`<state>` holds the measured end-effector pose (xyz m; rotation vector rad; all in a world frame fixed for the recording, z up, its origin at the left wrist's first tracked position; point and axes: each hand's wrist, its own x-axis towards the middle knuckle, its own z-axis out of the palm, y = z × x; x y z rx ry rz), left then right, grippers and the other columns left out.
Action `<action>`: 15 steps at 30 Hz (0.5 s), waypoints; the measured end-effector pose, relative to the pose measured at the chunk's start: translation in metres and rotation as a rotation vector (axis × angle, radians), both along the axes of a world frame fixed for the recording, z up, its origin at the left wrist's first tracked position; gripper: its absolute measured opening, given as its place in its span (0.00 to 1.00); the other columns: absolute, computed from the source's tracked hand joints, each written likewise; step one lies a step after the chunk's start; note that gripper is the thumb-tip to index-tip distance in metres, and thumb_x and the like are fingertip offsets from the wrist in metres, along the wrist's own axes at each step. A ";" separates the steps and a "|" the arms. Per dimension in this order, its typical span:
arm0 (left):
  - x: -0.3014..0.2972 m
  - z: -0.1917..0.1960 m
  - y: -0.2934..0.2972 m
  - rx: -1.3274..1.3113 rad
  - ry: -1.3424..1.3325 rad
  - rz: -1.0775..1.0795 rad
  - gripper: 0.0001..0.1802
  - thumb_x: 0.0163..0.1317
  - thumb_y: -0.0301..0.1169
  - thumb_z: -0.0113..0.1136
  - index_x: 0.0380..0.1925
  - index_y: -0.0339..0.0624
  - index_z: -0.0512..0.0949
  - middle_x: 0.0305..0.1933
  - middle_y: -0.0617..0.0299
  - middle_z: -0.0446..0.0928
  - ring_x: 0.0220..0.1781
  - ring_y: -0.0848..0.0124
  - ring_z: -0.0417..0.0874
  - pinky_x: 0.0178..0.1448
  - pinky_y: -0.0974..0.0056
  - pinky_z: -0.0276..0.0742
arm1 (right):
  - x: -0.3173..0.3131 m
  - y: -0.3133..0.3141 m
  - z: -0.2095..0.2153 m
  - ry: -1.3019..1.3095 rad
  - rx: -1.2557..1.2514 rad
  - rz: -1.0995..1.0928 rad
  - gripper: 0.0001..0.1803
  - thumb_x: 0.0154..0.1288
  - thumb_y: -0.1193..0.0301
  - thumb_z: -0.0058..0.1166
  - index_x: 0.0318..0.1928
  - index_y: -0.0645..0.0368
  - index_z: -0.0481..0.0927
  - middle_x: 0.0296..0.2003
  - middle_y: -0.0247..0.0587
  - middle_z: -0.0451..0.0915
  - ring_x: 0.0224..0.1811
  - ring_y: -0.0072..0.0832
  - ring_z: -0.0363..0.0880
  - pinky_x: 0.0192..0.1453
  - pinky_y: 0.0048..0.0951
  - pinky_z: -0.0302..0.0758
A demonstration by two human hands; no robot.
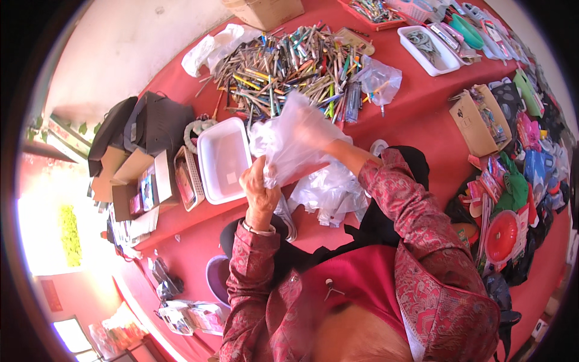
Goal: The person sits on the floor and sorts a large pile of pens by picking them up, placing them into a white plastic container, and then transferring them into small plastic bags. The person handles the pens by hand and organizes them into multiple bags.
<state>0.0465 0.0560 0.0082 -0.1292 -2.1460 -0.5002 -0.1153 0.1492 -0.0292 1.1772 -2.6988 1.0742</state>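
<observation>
A thin clear plastic bag [278, 145] is stretched between my hands, just in front of a large heap of pens and pencils [283, 69]. With its fingers closed, my left hand [260, 188] grips the near left edge of the bag. My right hand [313, 130] seems to be inside the bag; film and motion blur cover its fingers. Below the hands, more crumpled clear plastic bags [332, 192] lie at my lap. An upright white plastic tray [224, 160] stands just left of my left hand.
Left are an open cardboard box [142, 187], a narrow basket [189, 179] and a dark bag [154, 123]. A white tray of cords [428, 50] sits far right. Right of me stand a small carton [480, 119] and a red round basket [503, 236] among piled packaged goods.
</observation>
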 end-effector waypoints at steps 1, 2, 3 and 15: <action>0.005 0.000 -0.006 -0.004 -0.164 -0.067 0.22 0.42 0.21 0.54 0.42 0.36 0.68 0.23 0.49 0.72 0.21 0.51 0.72 0.28 0.56 0.66 | -0.028 0.000 -0.035 0.136 -0.227 -0.199 0.15 0.53 0.69 0.44 0.39 0.67 0.72 0.34 0.54 0.75 0.36 0.47 0.74 0.42 0.41 0.71; 0.010 -0.003 -0.016 -0.016 -0.209 -0.061 0.22 0.42 0.21 0.53 0.42 0.35 0.68 0.23 0.49 0.72 0.22 0.50 0.72 0.28 0.56 0.66 | -0.029 -0.002 -0.036 0.309 -0.276 -0.244 0.14 0.53 0.69 0.44 0.39 0.66 0.72 0.34 0.55 0.74 0.37 0.47 0.74 0.42 0.41 0.70; 0.011 -0.005 -0.019 -0.026 -0.246 -0.062 0.21 0.43 0.22 0.53 0.42 0.34 0.67 0.23 0.49 0.71 0.23 0.50 0.71 0.27 0.56 0.65 | -0.033 -0.002 -0.034 0.490 -0.321 -0.293 0.14 0.53 0.69 0.44 0.38 0.65 0.72 0.34 0.56 0.74 0.37 0.48 0.74 0.43 0.42 0.70; 0.001 -0.012 -0.003 -0.043 -0.563 -0.231 0.24 0.38 0.34 0.65 0.35 0.36 0.67 0.33 0.53 0.69 0.34 0.58 0.73 0.39 0.59 0.70 | -0.056 0.029 0.007 -0.501 -1.073 -0.096 0.15 0.58 0.65 0.46 0.43 0.59 0.70 0.35 0.37 0.73 0.37 0.25 0.72 0.40 0.26 0.69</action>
